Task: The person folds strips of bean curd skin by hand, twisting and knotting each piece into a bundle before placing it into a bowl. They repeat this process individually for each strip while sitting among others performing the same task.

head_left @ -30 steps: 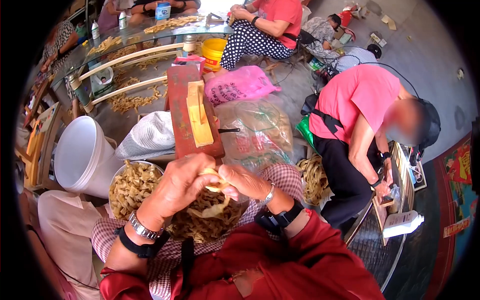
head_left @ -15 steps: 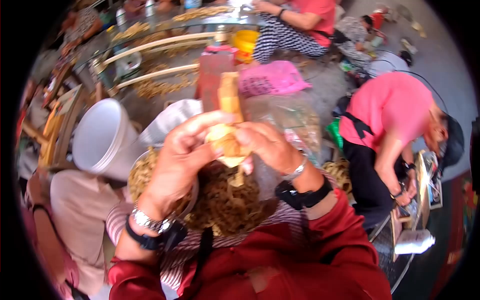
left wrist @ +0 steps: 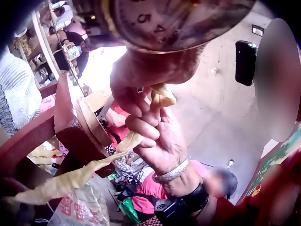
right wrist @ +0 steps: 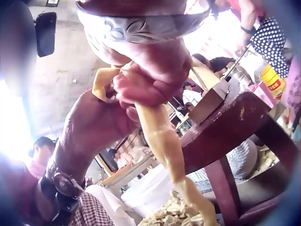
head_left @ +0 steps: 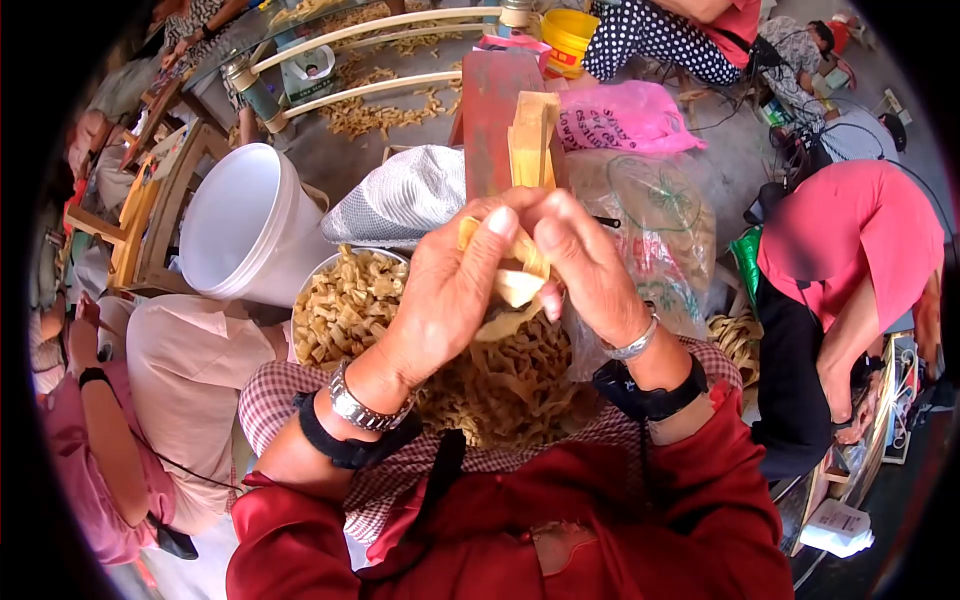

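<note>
In the head view my two hands meet above my lap on one soft, pale yellow strip (head_left: 520, 287) that looks like tofu skin. My left hand (head_left: 450, 290) pinches it from the left, thumb uppermost. From the right, my right hand (head_left: 597, 280) grips it with curled fingers, plain in the left wrist view. A folded loop pokes out between the hands, and a long tail (right wrist: 164, 146) hangs below in the right wrist view. Under the hands lies a heap of loose strips (head_left: 510, 395). Left of it, a basin holds many short knotted pieces (head_left: 348, 305).
Ahead stands a red wooden bench (head_left: 488, 120) with stacked flat yellow strips (head_left: 533, 135) on it. A white bucket (head_left: 240, 220) and a white woven sack (head_left: 405, 195) stand to the left. Clear plastic bags (head_left: 650, 220) lie right of the bench. A person in pink (head_left: 850, 230) bends over at the right.
The head view has swung, so the surroundings sit further right and lower or higher in it. My hands have drawn together around the strip, which looked more spread out half a second ago.
</note>
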Tool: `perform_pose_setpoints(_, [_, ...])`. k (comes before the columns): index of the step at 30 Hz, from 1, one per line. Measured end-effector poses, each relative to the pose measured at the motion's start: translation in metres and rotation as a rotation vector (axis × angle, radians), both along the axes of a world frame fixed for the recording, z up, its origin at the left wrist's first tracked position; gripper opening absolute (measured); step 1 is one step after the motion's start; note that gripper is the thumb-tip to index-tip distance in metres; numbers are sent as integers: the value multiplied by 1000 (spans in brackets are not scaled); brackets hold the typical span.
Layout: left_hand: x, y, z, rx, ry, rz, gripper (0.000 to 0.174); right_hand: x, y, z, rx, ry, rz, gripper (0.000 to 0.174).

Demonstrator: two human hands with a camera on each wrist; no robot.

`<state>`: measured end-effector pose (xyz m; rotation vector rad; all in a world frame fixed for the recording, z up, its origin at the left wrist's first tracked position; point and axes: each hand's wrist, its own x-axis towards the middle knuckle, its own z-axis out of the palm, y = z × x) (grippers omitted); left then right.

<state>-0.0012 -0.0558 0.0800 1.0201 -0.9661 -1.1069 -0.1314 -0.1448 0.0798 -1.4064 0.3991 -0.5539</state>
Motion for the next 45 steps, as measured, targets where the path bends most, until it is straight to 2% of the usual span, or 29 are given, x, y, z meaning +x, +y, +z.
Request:
perform_pose_setpoints(2, [4, -4, -7, 32, 93, -11, 44, -5, -1, -4, 65, -73, -80, 33])
perform_pose_setpoints(3, [6, -3, -4, 72, 150, -116, 53, -9, -6, -7, -34, 15, -124, 34])
perform_pose_setpoints(4, [6, -1, -2, 91, 265, -192, 53, -15, -8, -8, -106, 117, -175, 35])
perform_pose_setpoints(6, [4, 3, 2, 124, 498, -338, 53, -20, -7, -8, -212, 77, -154, 34])
perform_pose_setpoints(9, [11, 4, 5, 167, 595, -249, 51, -39, -19, -21, -502, 122, -45, 34])
perform_pose_setpoints(10, [17, 6, 6, 153, 638, -242, 50, -44, -20, -24, -550, 165, -113, 34])
perform_pose_setpoints(14, [17, 8, 5, 179, 647, -217, 50, -55, -17, -23, -590, 235, -111, 28])
perform_pose_setpoints(17, [18, 1, -1, 158, 572, -209, 58, -54, -16, -30, -585, 246, -141, 27])
perform_pose_setpoints(20, [10, -3, 1, 191, 376, -124, 67, -53, -19, -36, -603, 248, -183, 27])
perform_pose_setpoints(24, [10, -1, -17, 364, 64, -73, 55, -52, -18, -42, -596, 259, -220, 26])
perform_pose_setpoints(25, [10, 1, -18, 346, 94, -83, 44, -52, -18, -43, -527, 286, -180, 25])
perform_pose_setpoints(28, [13, 1, -16, 366, 125, -92, 39, -53, -18, -43, -331, 333, -48, 25])
perform_pose_setpoints(31, [12, 1, -12, 361, 232, -72, 23, -45, -12, -38, -133, 313, 123, 30])
perform_pose_setpoints(35, [7, -2, -11, 360, 214, -67, 13, -35, -4, -33, -15, 270, 126, 28])
perform_pose_setpoints(38, [6, -2, -7, 323, 271, -17, 11, -37, -11, -33, -412, 231, 78, 29])
perform_pose_setpoints(40, [17, -1, -6, 275, 298, 24, 10, -44, -13, -21, -376, 245, 82, 32])
perform_pose_setpoints(45, [26, -9, -6, 210, 312, 61, 5, -46, -27, -19, -489, 244, 37, 33])
